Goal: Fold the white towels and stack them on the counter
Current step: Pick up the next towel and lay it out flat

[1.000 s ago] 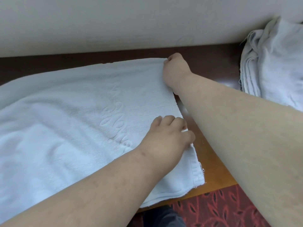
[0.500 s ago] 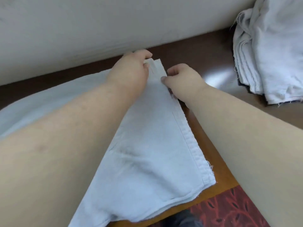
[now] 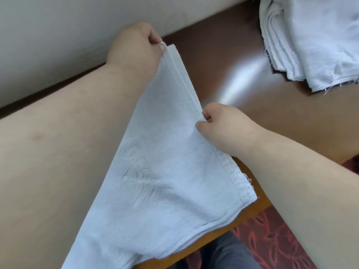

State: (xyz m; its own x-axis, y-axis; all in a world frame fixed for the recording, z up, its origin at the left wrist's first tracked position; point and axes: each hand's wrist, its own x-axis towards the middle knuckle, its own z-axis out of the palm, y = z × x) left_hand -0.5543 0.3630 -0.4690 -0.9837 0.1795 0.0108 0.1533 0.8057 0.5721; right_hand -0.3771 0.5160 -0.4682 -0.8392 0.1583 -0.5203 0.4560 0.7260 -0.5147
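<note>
A white towel [image 3: 165, 167] with an embossed pattern lies folded in layers on the brown wooden counter [image 3: 229, 61], its near edge hanging over the counter's front. My left hand [image 3: 136, 47] pinches the far corner of the towel's right hem near the wall. My right hand [image 3: 219, 125] pinches the same hem about halfway along. The hem runs taut between the two hands. My left forearm covers the towel's left part.
A heap of white towels [image 3: 310, 37] sits at the back right of the counter against the pale wall [image 3: 58, 35]. A red patterned carpet [image 3: 272, 243] and my dark trouser leg [image 3: 223, 255] show below the counter's front edge.
My left hand has moved from the near hem to the far corner and taken it. My right hand has slid from that corner back along the hem towards me. The view has tilted.
</note>
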